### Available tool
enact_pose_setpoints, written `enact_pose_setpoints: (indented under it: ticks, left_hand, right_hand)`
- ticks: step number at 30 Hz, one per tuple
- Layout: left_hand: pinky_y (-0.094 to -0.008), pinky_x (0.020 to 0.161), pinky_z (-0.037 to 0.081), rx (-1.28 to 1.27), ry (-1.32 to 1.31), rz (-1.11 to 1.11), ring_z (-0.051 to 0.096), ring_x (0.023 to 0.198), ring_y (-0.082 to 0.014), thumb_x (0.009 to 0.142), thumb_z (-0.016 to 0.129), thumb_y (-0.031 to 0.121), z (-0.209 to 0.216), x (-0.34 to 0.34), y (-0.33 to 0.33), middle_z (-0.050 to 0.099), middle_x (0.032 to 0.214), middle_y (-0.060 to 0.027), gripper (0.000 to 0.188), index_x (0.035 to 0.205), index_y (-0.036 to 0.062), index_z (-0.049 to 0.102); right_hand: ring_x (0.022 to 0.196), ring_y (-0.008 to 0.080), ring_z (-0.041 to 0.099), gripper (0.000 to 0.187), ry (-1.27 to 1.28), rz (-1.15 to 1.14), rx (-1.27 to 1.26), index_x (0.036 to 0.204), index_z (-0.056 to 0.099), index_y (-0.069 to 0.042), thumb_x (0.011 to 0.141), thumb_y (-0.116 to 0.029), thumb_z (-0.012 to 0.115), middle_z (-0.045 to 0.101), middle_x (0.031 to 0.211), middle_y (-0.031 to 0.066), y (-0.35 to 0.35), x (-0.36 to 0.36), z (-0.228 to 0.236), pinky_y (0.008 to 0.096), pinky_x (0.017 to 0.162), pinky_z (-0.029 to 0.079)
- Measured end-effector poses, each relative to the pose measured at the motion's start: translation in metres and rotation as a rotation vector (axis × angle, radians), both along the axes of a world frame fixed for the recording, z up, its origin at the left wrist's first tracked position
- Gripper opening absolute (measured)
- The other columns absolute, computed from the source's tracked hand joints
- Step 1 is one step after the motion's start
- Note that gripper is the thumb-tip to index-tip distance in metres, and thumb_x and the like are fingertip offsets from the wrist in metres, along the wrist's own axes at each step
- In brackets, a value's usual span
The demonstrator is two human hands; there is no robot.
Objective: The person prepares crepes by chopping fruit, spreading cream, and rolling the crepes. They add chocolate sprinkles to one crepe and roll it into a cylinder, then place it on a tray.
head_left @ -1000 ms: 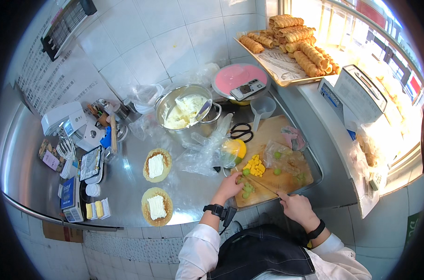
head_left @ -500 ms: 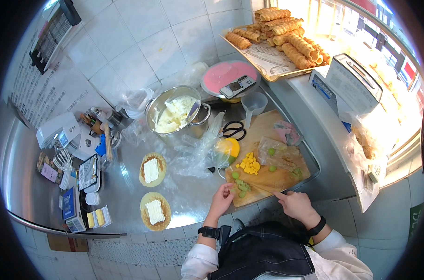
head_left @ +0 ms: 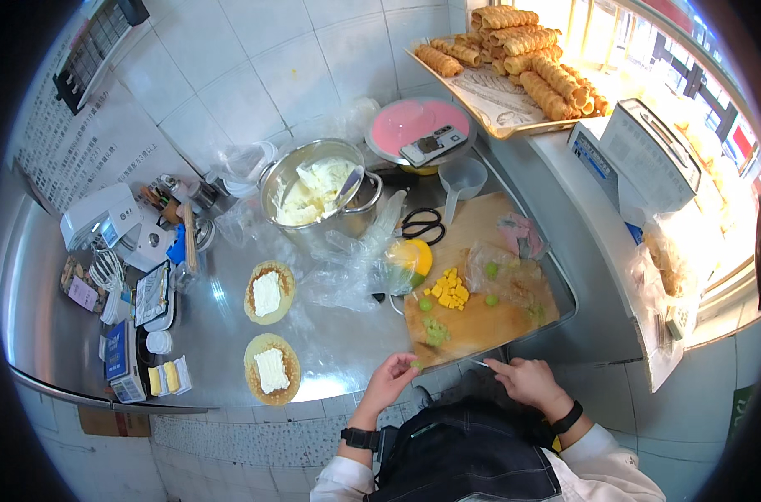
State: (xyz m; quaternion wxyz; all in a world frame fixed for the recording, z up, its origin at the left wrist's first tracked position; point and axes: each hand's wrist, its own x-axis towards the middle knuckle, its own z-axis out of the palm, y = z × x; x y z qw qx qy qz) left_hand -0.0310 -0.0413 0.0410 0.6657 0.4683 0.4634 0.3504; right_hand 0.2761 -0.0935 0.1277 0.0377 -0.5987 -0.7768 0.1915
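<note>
At the near left corner of the wooden cutting board (head_left: 472,335), my left hand (head_left: 389,381) pinches a small green piece of fruit (head_left: 416,365), likely grape. My right hand (head_left: 528,385) grips a knife (head_left: 479,362), its index finger stretched along the top; the short visible blade points left, just off the board's near edge. Chopped green fruit (head_left: 435,333) lies in a small heap, with a whole green grape (head_left: 425,304) behind it. Diced yellow mango (head_left: 448,289) is piled further back, near a partly cut mango (head_left: 412,259).
Left of the board are two round pancakes (head_left: 271,292) topped with white cream. Behind stand a steel pot (head_left: 281,219) of cream, crumpled clear plastic (head_left: 338,280), black-handled scissors (head_left: 423,224) and a plastic funnel-like scoop (head_left: 462,180). A tray (head_left: 514,132) of pastry rolls sits at far right.
My right hand has drawn the knife back off the board toward me. The left hand has also shifted back slightly, and the green pieces now sit in a tighter heap.
</note>
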Motion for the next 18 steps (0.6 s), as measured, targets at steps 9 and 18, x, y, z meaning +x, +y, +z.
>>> enact_pose_setpoints:
  ticks: [9, 18]
  left_hand:
    - [-0.0265, 0.068, 0.054, 0.443, 0.489, 0.100, 0.062, 0.076, -0.0133, 0.082, 0.073, 0.006, -0.014, 0.045, 0.030, 0.063, 0.092, -0.0069, 0.032, 0.110, 0.0014, 0.057]
    - [-0.0302, 0.067, 0.053, 0.490, 0.501, 0.145, 0.063, 0.076, -0.0202, 0.080, 0.073, 0.008, -0.021, 0.050, 0.025, 0.061, 0.091, -0.0111, 0.022, 0.095, 0.0014, 0.058]
  right_hand:
    - [0.064, 0.0348, 0.064, 0.038, 0.123, -0.110, -0.008, 0.128, 0.059, -0.026, 0.090, -0.027, 0.060, 0.064, 0.074, 0.0113, -0.004, -0.003, 0.005, 0.0467, 0.059, 0.054]
    - [0.059, 0.0350, 0.063, 0.038, 0.054, -0.100, -0.007, 0.127, 0.060, -0.022, 0.089, -0.022, 0.062, 0.063, 0.069, 0.0127, -0.031, -0.009, 0.027, 0.0457, 0.054, 0.053]
